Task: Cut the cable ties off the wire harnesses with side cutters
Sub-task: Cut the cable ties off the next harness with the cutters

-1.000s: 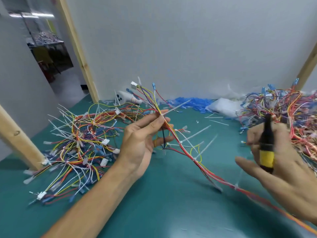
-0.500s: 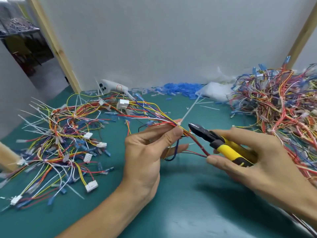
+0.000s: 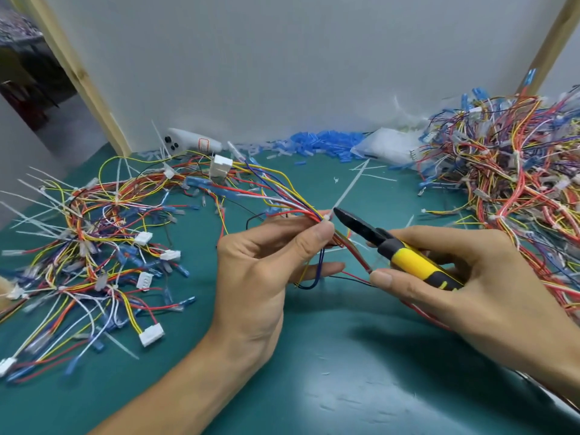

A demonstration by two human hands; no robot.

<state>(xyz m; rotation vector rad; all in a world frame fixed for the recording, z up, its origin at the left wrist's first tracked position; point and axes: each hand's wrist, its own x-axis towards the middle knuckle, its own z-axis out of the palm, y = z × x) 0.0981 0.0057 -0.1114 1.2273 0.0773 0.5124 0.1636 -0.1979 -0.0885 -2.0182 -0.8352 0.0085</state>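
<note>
Left grip point(image 3: 260, 265) is pinching a wire harness point(image 3: 282, 199), thumb and forefinger clamped right at the white cable tie point(image 3: 345, 193). The tie's tail sticks up and away past the fingertips. Right grip point(image 3: 470, 277) is wrapped round the yellow-and-black side cutters point(image 3: 408, 260), nose just beside the tie's head, can't tell if it's touching. Left of the left grip there's a loose harness pile point(image 3: 94, 240), and beyond the right grip a bigger tangle point(image 3: 518, 183), both on the green worktop point(image 3: 345, 372). Only container-ish thing is a clear bag point(image 3: 389, 149) behind the grips by the wall, whitish bits inside, blue sleeves point(image 3: 326, 142) heaped beside it.
</note>
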